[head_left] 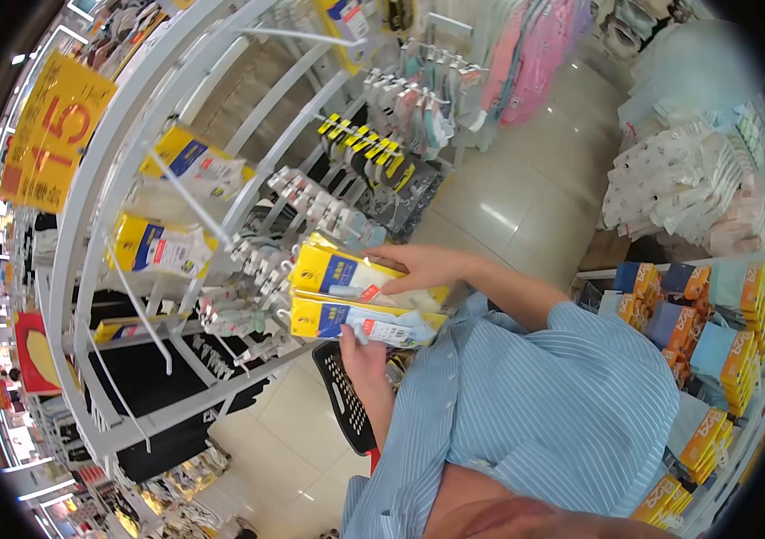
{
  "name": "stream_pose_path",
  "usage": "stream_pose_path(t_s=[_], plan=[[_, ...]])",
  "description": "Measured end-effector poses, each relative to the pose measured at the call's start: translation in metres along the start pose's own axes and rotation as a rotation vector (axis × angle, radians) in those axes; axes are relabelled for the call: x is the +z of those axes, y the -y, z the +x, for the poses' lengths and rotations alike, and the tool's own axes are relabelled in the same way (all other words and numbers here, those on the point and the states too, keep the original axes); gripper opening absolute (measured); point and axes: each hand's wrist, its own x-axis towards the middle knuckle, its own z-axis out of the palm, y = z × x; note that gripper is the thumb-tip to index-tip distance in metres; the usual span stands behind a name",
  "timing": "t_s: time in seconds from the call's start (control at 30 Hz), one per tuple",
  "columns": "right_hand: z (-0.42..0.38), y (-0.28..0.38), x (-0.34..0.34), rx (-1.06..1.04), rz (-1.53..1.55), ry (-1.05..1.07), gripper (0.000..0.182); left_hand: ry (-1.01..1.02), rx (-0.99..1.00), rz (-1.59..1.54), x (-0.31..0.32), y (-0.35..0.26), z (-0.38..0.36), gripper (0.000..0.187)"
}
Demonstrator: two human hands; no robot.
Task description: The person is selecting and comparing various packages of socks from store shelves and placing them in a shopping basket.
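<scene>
Two yellow-headed clear packs of light-coloured folded garments lie side by side in front of my body, with more yellow edges behind the farther one. My left hand (363, 352) grips the nearer pack (400, 327), thumb over its front; light blue fabric shows through. On the farther pack (333, 272), holding white fabric, my right hand (409, 266) rests along the right part, fingers bent over its edge. Small plastic hooks stick out from the packs' left ends. Below my left hand, a black perforated shopping basket (344, 400) is partly hidden by my forearm.
A white metal rack (95, 225) with long prongs curves along the left, bearing similar yellow packs (162, 244). Rows of hanging socks (373, 157) are beyond my hands. A yellow price sign (57, 130) hangs upper left. Boxed goods (706, 431) fill shelves at right; a tiled aisle (517, 189) runs between.
</scene>
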Motion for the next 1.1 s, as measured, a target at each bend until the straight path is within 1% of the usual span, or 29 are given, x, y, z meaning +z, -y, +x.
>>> stream_pose_path(t_s=[0.03, 0.07, 0.13, 0.17, 0.33, 0.37, 0.47, 0.57, 0.67, 0.7, 0.73, 0.77, 0.8, 0.83, 0.87, 0.9, 0.93, 1.03, 1.1], plan=[[-0.004, 0.004, -0.006, 0.027, 0.007, -0.015, 0.070, -0.019, -0.006, -0.004, 0.007, 0.000, 0.002, 0.055], [-0.006, 0.005, -0.013, 0.045, -0.010, 0.023, 0.069, -0.038, -0.006, -0.009, 0.015, 0.001, 0.005, 0.055], [-0.008, 0.008, -0.028, 0.078, -0.045, 0.107, 0.068, 0.005, 0.012, 0.018, 0.028, 0.003, 0.013, 0.057], [-0.010, 0.005, -0.034, 0.045, -0.083, 0.072, 0.064, 0.016, 0.031, 0.035, 0.032, 0.006, 0.018, 0.058], [-0.018, -0.008, -0.086, -0.030, 0.034, 0.065, 0.057, -0.023, 0.110, 0.018, 0.071, 0.032, 0.043, 0.059], [-0.020, -0.012, -0.096, -0.054, 0.053, 0.066, 0.055, -0.003, 0.117, 0.032, 0.080, 0.038, 0.049, 0.058], [-0.032, -0.005, -0.136, -0.052, 0.049, 0.071, 0.053, -0.024, 0.171, -0.018, 0.103, 0.062, 0.068, 0.058], [-0.040, -0.014, -0.171, -0.030, 0.152, 0.005, 0.045, -0.028, 0.202, -0.025, 0.124, 0.081, 0.090, 0.058], [-0.044, -0.032, -0.202, -0.052, -0.033, -0.107, 0.038, -0.038, 0.209, -0.014, 0.151, 0.098, 0.110, 0.057], [-0.041, -0.047, -0.210, -0.078, -0.093, -0.153, 0.033, -0.020, 0.198, -0.016, 0.167, 0.104, 0.114, 0.057], [-0.041, -0.052, -0.218, -0.051, -0.077, -0.190, 0.033, 0.022, 0.193, -0.038, 0.174, 0.110, 0.119, 0.059], [-0.041, -0.060, -0.225, -0.019, -0.056, -0.221, 0.032, 0.107, 0.193, -0.064, 0.181, 0.116, 0.128, 0.059], [-0.044, -0.053, -0.234, 0.027, 0.048, -0.217, 0.029, 0.035, 0.205, -0.099, 0.180, 0.123, 0.132, 0.058], [-0.042, -0.066, -0.241, -0.004, 0.156, -0.213, 0.028, -0.001, 0.238, -0.065, 0.191, 0.127, 0.132, 0.057], [-0.045, -0.063, -0.250, -0.032, 0.143, -0.247, 0.028, -0.105, 0.254, -0.098, 0.183, 0.131, 0.132, 0.054], [-0.050, -0.052, -0.261, 0.020, 0.221, -0.238, 0.028, -0.177, 0.273, -0.089, 0.187, 0.135, 0.128, 0.053], [-0.054, -0.052, -0.266, 0.030, 0.281, -0.226, 0.029, -0.214, 0.297, -0.081, 0.193, 0.136, 0.131, 0.051], [-0.052, -0.057, -0.282, 0.025, 0.452, -0.249, 0.031, -0.199, 0.348, -0.066, 0.196, 0.136, 0.131, 0.048], [-0.051, -0.059, -0.295, 0.072, 0.443, -0.236, 0.029, -0.153, 0.349, -0.092, 0.196, 0.137, 0.136, 0.048]])
